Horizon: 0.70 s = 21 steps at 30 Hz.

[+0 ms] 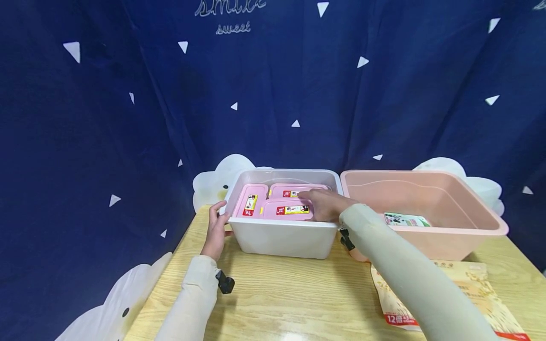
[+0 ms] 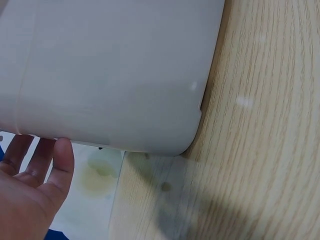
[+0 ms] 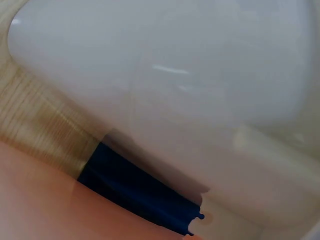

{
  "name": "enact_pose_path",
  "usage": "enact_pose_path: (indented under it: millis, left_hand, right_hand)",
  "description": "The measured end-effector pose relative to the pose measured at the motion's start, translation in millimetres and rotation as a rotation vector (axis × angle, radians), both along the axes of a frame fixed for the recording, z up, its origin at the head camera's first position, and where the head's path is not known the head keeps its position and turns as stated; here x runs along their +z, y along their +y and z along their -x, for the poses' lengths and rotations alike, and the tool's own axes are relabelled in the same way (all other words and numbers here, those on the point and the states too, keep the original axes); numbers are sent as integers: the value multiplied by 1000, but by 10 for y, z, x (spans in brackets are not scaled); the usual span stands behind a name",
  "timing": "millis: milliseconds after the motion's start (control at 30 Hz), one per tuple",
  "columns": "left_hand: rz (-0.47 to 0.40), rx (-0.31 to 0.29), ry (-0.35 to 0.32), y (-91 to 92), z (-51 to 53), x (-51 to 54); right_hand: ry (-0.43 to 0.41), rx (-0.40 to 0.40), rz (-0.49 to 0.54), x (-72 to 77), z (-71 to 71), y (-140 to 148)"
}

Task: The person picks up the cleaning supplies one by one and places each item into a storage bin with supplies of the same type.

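Note:
A white bin (image 1: 286, 239) stands on the wooden table in the head view, with three flat pink boxes inside. One pink box (image 1: 251, 196) lies along the left end, another pink box (image 1: 279, 190) along the back, and a front pink box (image 1: 286, 210) before it. My left hand (image 1: 216, 232) touches the bin's left end near the rim; in the left wrist view its fingertips rest against the wall (image 2: 115, 75). My right hand (image 1: 326, 203) reaches in over the front box's right end, its fingertips at the back box. Its thumb is hidden, and the right wrist view shows mostly bin wall (image 3: 165, 65).
Right beside the white bin stands a peach bin (image 1: 426, 194) holding a green-and-white packet (image 1: 405, 219). A beige printed bag (image 1: 473, 279) lies on the table (image 1: 298, 293), partly under my right forearm. A dark blue curtain (image 1: 273, 85) hangs behind.

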<state>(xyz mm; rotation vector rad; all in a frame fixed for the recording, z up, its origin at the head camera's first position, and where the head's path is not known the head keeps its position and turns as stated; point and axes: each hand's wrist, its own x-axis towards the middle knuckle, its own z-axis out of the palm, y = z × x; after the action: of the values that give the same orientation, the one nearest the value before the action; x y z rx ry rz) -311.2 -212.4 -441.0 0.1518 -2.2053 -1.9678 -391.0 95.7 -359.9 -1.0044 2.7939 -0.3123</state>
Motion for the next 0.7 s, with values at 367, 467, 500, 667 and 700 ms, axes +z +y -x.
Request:
enact_pose_path:
  millis: [367,467,500,667,700]
  left_hand:
    - [22,-11,11,-1,-13,-2]
    - [19,-6,14,-10,-7,0]
    - [15,-3,13,-14,-6,2]
    - [15,-5,-11,-6,-11,14]
    - [16,-6,-14,-4,-12,18]
  right_hand:
    - [12,-3,-1,-81,20,33]
    - [-2,-27,6,-94,16,30]
    - [-1,-26,5,-99,14,25]
    - [31,-48,-31,-130,4,20]
    - [36,-57,-38,-133,3,19]
